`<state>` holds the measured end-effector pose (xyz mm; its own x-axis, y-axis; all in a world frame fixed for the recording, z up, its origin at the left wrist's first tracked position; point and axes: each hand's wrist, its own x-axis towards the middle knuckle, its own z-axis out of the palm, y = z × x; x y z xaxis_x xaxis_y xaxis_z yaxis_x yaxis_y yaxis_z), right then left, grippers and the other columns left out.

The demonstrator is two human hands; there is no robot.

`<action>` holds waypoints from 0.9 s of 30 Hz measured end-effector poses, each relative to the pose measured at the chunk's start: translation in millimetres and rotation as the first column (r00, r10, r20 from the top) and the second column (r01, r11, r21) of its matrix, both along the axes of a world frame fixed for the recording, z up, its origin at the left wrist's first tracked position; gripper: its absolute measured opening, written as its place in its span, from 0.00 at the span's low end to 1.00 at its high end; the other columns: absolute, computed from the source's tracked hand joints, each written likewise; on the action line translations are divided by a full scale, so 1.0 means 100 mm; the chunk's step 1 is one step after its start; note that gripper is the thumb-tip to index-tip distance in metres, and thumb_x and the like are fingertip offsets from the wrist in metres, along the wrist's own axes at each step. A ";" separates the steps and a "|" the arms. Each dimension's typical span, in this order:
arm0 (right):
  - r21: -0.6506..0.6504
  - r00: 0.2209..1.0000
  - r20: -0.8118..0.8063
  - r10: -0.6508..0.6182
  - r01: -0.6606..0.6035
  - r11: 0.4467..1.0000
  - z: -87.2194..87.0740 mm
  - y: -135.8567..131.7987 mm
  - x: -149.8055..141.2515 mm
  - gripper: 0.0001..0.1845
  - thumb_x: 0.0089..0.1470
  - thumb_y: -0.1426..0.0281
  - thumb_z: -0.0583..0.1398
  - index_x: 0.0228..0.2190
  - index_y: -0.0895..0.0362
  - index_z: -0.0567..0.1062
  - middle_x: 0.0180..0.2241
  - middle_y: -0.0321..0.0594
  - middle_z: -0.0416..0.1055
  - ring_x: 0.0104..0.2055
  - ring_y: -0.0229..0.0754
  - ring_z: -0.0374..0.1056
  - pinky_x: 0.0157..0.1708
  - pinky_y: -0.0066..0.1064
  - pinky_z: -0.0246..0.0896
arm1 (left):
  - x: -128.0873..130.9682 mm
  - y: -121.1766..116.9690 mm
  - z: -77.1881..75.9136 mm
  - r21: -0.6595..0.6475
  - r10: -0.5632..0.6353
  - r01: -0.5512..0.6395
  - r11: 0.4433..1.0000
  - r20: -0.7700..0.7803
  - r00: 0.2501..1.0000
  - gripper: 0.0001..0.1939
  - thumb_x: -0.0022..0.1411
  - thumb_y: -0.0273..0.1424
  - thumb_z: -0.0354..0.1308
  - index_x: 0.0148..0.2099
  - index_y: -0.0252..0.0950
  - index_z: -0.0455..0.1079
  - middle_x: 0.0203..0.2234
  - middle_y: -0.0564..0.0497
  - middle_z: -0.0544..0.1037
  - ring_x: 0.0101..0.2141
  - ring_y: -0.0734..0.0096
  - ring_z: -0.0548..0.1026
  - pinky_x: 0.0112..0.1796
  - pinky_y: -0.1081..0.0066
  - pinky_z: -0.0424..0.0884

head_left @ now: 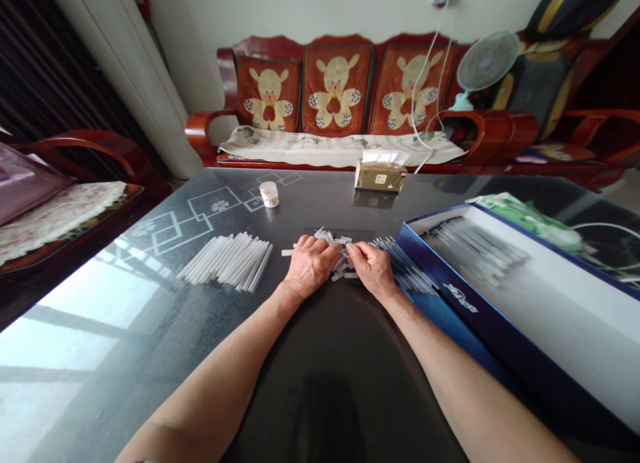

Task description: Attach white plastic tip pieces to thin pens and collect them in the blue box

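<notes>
My left hand (311, 266) is closed around a white pen-barrel-like tube (287, 253), whose end sticks out to the left of the fist. Close beside it, my right hand (373, 267) has thumb and fingers pinched together; whatever they grip is too small to make out. Between and behind the hands lie small whitish plastic pieces (340, 273), partly covered by the fingers. A pile of white tubes (227, 259) rests on the table to the left. Thin, dark rods with silvery tips (407, 266), resembling pen refills, lie just right of my right hand.
A blue-sided open box (500, 316) at the right holds several slender, clear-looking sticks with dark ends (473, 246). Behind it sits a green plastic bag (530, 219). A paper cup (269, 194) and a tissue pack (380, 176) stand toward the far edge of the dark table (320, 356).
</notes>
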<state>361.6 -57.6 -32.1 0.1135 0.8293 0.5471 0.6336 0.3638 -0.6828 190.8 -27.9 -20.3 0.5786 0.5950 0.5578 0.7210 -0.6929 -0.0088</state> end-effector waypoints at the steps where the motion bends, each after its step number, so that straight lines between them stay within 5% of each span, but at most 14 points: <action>1: 0.004 1.000 0.005 0.007 -0.007 1.000 0.00 0.00 0.00 0.18 0.59 0.58 0.55 0.26 0.56 0.76 0.21 0.37 0.72 0.23 0.37 0.66 0.26 0.27 0.60 | 0.00 0.00 0.00 -0.005 0.004 -0.004 1.000 -0.002 1.000 0.18 0.70 0.41 0.44 0.46 0.41 0.73 0.28 0.48 0.74 0.33 0.65 0.70 0.40 0.64 0.60; 14: -0.103 0.958 -0.240 0.156 -0.185 0.977 -0.05 0.02 0.02 0.13 0.53 0.60 0.61 0.33 0.55 0.79 0.29 0.38 0.77 0.28 0.39 0.72 0.31 0.30 0.68 | -0.07 0.04 0.05 -0.112 -0.036 0.032 0.993 -0.032 0.999 0.21 0.71 0.41 0.40 0.44 0.37 0.73 0.28 0.48 0.73 0.32 0.67 0.69 0.39 0.66 0.58; 21: -0.047 0.941 -0.236 0.242 -0.260 0.964 -0.07 0.04 0.02 0.09 0.52 0.64 0.62 0.34 0.56 0.79 0.33 0.38 0.76 0.34 0.39 0.72 0.35 0.30 0.69 | -0.12 0.08 0.03 -0.116 -0.062 0.056 0.992 -0.042 0.997 0.22 0.71 0.42 0.39 0.43 0.38 0.73 0.29 0.48 0.73 0.33 0.66 0.68 0.40 0.65 0.58; 27: 0.023 0.977 -0.145 0.155 -0.153 0.988 -0.06 0.02 0.02 0.12 0.52 0.66 0.62 0.39 0.55 0.76 0.37 0.41 0.74 0.32 0.38 0.70 0.26 0.27 0.66 | -0.13 0.09 0.01 -0.072 -0.040 0.039 0.997 -0.021 0.999 0.22 0.71 0.42 0.40 0.43 0.39 0.74 0.27 0.49 0.73 0.32 0.66 0.68 0.40 0.65 0.58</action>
<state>363.4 -55.4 -38.1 0.0644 0.8366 0.5440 0.4632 0.4578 -0.7589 177.5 -18.7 -19.1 0.6144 0.6093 0.5012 0.6932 -0.7203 0.0260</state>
